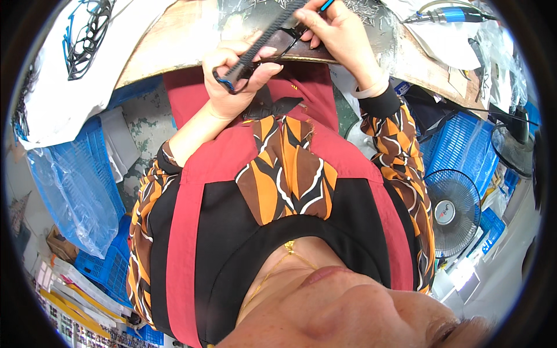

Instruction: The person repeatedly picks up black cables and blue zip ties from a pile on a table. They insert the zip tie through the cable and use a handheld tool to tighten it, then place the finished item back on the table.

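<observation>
1 left hand (235,75) and 1 right hand (335,26), fingers curled nearly closed, grip 1 dark eyeglass frame (295,33) beside 1 bench (165,46); 2 fans (461,223) stand rightward.

A glasses frame (262,47) is held between the left hand (232,78) and right hand (339,32), over the near edge of the table (174,35). Other frames (87,46) are laid on a sheet (52,119) to the left. Small pieces (374,11) are scattered beyond the right hand; a handheld tool (455,15) is placed farther right. Below, a plastic bag (72,197) is draped over a left-hand crate (104,159); a fan (455,211) is stood at the right.
</observation>
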Action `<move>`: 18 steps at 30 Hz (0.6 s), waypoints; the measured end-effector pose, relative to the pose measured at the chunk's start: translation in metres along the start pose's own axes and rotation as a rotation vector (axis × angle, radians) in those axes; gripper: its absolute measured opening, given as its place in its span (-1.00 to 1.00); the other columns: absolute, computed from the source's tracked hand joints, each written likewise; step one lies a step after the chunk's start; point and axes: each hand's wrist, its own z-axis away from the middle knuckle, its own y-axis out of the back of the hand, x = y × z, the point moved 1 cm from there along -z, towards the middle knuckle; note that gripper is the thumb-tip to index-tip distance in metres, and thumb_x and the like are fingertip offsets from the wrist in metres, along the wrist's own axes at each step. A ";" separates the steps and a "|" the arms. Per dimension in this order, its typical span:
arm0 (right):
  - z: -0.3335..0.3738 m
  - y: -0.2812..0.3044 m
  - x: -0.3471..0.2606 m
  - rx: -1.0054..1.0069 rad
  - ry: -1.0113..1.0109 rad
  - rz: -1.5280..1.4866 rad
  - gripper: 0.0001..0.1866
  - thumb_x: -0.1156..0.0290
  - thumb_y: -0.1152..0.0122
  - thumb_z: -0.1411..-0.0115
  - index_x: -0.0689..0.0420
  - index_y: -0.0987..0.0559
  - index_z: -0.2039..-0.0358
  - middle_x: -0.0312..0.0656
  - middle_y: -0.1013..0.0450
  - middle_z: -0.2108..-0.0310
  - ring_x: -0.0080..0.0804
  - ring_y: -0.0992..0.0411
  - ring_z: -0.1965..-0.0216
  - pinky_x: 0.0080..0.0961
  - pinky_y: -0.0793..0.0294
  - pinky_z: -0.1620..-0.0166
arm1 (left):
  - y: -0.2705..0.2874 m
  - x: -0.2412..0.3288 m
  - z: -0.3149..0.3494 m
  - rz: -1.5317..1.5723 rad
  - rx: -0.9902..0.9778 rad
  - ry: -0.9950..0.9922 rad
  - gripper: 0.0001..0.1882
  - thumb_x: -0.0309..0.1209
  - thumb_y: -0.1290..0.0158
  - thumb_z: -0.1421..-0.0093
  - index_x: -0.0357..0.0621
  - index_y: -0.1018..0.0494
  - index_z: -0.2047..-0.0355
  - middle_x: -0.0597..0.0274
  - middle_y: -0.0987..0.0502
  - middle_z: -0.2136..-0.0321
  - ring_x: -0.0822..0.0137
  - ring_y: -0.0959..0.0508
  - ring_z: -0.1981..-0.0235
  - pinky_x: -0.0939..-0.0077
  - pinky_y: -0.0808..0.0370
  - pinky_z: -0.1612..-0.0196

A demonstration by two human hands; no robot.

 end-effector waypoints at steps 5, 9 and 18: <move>0.019 0.058 -0.005 0.114 0.395 -0.269 -0.53 0.52 -0.21 -0.30 0.20 -0.37 -0.20 -0.22 -0.47 0.07 -0.56 -0.46 0.17 -0.62 -0.47 0.13 | 0.025 0.013 -0.031 0.436 0.224 0.150 -0.59 -0.41 -0.23 -0.24 -0.16 -0.26 0.02 0.20 -0.45 0.30 0.19 -0.62 0.25 -0.07 -0.48 -0.17; -0.004 0.157 0.012 1.064 0.663 0.372 -0.57 0.49 -0.20 -0.31 0.22 -0.39 -0.16 -0.22 -0.47 0.12 -0.54 -0.45 0.25 -0.61 -0.47 0.21 | 0.051 0.011 -0.075 0.741 0.386 0.481 -0.15 0.31 -0.10 -0.13 -0.21 -0.33 -0.09 0.31 -0.28 0.39 0.43 -0.21 0.50 0.36 -0.40 0.19; -0.058 0.214 0.065 0.872 0.546 -0.091 -0.64 0.51 -0.26 -0.22 0.25 -0.43 -0.01 -0.22 -0.48 0.30 -0.45 -0.48 0.41 -0.56 -0.53 0.33 | 0.031 -0.008 -0.112 1.527 0.110 0.698 -0.57 -0.09 0.13 -0.46 -0.02 -0.33 -0.20 0.13 -0.45 0.22 0.34 -0.45 0.31 0.61 -0.47 0.36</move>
